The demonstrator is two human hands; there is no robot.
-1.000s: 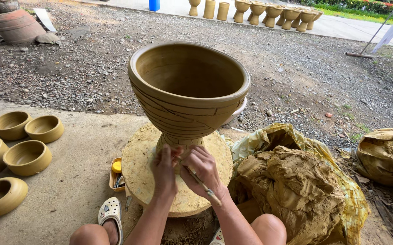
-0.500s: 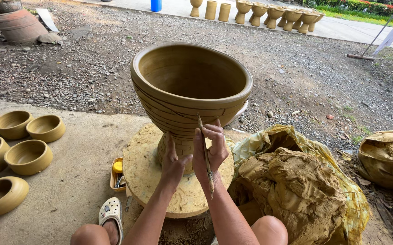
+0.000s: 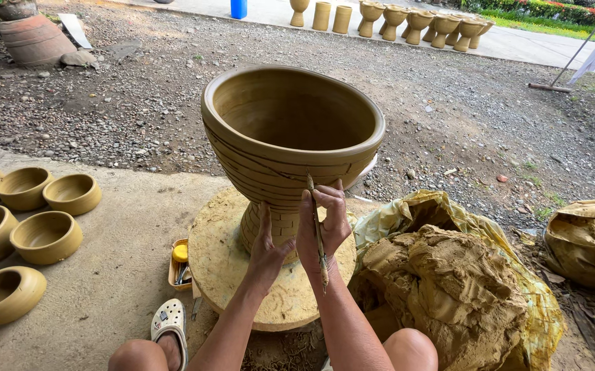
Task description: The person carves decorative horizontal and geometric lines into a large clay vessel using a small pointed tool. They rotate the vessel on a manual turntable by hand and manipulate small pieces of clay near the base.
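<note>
A large unfired clay pot (image 3: 290, 130) with a wide bowl and a narrow foot stands on a round, clay-smeared turntable (image 3: 228, 275). Carved lines run across its outer wall. My left hand (image 3: 268, 249) rests flat against the pot's foot, fingers spread and pointing up. My right hand (image 3: 322, 221) holds a thin wooden stick tool (image 3: 317, 230) upright, its tip touching the lower wall of the bowl.
Several small clay bowls (image 3: 46, 237) sit on the concrete to the left. A lump of raw clay (image 3: 448, 288) on yellow plastic lies at the right, another bundle (image 3: 586, 237) beyond it. A small tray of tools (image 3: 179, 264) lies beside the turntable. Gravel and more pots (image 3: 407, 20) lie farther back.
Both hands have climbed from the base of the pot's foot. The right hand has turned the stick upright and brought its tip to the bowl's lower wall.
</note>
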